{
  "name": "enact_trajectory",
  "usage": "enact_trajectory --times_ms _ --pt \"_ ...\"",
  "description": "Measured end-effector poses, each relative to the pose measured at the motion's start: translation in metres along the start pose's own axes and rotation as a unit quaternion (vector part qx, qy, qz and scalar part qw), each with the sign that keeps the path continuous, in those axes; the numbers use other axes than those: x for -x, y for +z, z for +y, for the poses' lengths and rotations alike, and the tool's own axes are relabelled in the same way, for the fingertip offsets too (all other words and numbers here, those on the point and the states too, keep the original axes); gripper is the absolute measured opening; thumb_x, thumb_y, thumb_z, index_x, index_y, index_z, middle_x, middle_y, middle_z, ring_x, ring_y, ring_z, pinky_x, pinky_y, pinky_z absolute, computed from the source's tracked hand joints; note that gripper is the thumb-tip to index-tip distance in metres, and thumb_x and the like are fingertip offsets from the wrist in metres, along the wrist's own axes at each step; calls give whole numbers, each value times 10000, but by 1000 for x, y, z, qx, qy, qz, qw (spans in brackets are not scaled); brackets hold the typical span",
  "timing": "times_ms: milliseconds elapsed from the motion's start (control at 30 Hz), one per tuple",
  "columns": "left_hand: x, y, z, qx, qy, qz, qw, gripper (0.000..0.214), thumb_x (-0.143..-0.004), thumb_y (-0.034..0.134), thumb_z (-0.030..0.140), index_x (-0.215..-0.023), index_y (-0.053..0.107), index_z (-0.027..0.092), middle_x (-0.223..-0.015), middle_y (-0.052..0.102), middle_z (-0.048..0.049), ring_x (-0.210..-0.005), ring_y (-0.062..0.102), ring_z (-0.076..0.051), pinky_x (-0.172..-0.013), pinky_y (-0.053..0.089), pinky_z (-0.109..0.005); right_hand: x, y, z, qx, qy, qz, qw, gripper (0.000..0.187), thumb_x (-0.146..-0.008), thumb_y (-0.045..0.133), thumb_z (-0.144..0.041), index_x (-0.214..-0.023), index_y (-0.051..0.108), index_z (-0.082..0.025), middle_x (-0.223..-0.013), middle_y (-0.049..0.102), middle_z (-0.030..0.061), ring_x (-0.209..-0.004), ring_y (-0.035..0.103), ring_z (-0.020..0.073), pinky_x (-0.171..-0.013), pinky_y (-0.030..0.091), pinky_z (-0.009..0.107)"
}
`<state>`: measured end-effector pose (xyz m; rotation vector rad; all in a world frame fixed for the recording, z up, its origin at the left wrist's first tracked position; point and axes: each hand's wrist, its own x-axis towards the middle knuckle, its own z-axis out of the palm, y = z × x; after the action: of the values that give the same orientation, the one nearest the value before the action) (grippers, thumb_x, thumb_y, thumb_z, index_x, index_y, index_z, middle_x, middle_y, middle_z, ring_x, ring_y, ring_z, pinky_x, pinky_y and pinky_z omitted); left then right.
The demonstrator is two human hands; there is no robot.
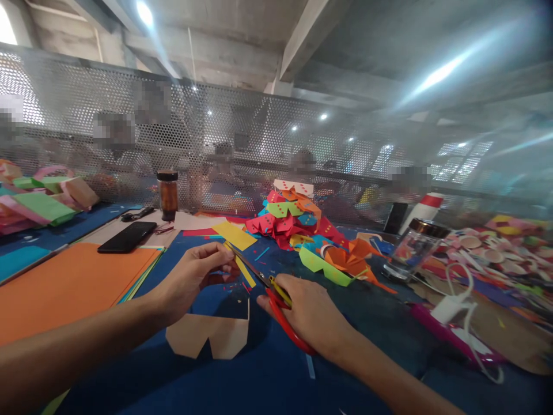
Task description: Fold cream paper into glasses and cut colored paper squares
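Note:
My left hand [196, 275] pinches the end of a narrow yellow paper strip [245, 272] above the blue table. My right hand [309, 308] grips a pair of scissors [290, 328] with red handles; a yellow part shows by the thumb. The scissor blades point up and left along the strip, close to my left fingertips. Whether the blades touch the strip is unclear. Below my hands lies a tan paper mask shape [207, 334] with a notch in its lower edge and a thin strip rising at its right.
Behind my hands rises a pile of dotted paper masks [287, 222], beside a yellow paper piece [235, 235]. At left are orange sheets [78, 282], a black phone [127, 237] and a dark jar [167, 196]. A clear bottle [415, 251] and a magenta device [458, 334] with white cable stand right.

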<state>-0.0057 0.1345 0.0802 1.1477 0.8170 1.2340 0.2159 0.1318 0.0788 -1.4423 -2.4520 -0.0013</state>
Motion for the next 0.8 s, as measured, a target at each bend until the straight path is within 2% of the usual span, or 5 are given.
enact_trajectory --times_ms 367,800 --pt "2 1 -1 4 9 -18 1000 183 -816 686 334 -739 657 171 -739 614 -7 -710 574 -137 -703 492 -281 1 0 1 -28 -11 -5 1000 309 -870 540 -473 -717 512 -206 -656 623 17 -589 570 161 -524 278 272" --pt "2 1 -1 -1 -2 -9 1000 191 -817 688 339 -732 654 172 -735 616 3 -708 579 -124 -693 489 -252 1 0 1 -21 -13 -3 1000 311 -880 528 -462 -699 523 -208 -652 643 17 -604 602 176 -523 281 270"
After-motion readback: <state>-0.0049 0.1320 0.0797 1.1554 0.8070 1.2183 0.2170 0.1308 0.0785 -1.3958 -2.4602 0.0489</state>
